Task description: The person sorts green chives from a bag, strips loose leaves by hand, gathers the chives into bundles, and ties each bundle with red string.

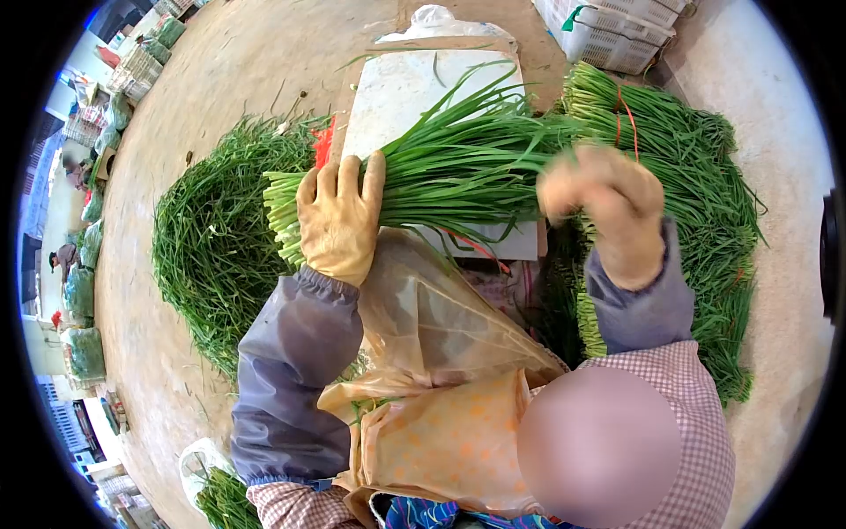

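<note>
A thick bunch of garlic chives (467, 167) lies across a white board (379, 110), its pale stem ends to the left and its green leaves to the right. My left hand (337, 216), in a yellowish rubber glove, grips the bunch close to the stem ends, fingers laid over the top. Over the leaf end, my right hand (608, 212) is gloved too and smeared by motion; its fingers look bent, but what they hold cannot be made out. A strip of red tie (480, 251) hangs at the board's near edge.
Tied bundles of chives (679, 176) are stacked on the right. A heap of loose leaves (207, 238) lies on the floor at left. White plastic crates (608, 33) stand at the back right. A translucent apron (423, 309) covers my lap. Other people are far left.
</note>
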A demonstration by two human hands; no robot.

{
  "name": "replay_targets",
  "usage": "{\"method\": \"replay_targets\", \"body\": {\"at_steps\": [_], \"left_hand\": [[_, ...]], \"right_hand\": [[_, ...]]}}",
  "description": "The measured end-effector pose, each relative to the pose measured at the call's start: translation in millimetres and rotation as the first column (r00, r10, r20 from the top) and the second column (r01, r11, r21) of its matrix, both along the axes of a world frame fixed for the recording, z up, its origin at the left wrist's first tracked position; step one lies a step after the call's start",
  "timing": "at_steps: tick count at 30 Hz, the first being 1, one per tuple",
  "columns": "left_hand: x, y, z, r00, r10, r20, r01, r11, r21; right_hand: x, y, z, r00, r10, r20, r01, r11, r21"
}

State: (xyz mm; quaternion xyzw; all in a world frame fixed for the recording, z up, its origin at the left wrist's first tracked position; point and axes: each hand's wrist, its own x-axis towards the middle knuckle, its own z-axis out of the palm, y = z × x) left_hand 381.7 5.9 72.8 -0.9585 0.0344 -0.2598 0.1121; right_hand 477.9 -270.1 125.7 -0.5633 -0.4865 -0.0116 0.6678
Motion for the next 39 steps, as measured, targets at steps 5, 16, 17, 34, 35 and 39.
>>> {"method": "replay_targets", "body": {"at_steps": [5,16,17,34,35,39], "left_hand": [[-8,1,6,1.0,0.01,-0.018,-0.01,1.0,-0.003],[-14,3,4,1.0,0.008,-0.004,-0.008,1.0,0.013],[-15,3,3,1.0,0.004,0.006,-0.004,1.0,0.023],[-23,-4,16,0.996,0.031,-0.082,-0.032,0.999,-0.002],[-24,-4,13,0.994,0.066,-0.092,-0.064,0.998,0.022],[-23,-7,20,0.995,0.012,-0.1,-0.014,1.0,-0.028]], "right_hand": [[3,11,-9,0.923,-0.373,-0.098,0.324,0.887,-0.329],[10,24,-53,0.926,-0.377,-0.006,0.303,0.754,-0.583],[10,27,-53,0.924,-0.38,0.047,0.328,0.72,-0.612],[-5,11,-62,0.903,-0.295,-0.312,0.159,0.904,-0.396],[-6,14,-63,0.927,-0.32,-0.197,0.196,0.859,-0.473],[-8,28,-73,0.917,-0.389,-0.086,0.35,0.89,-0.292]]}}
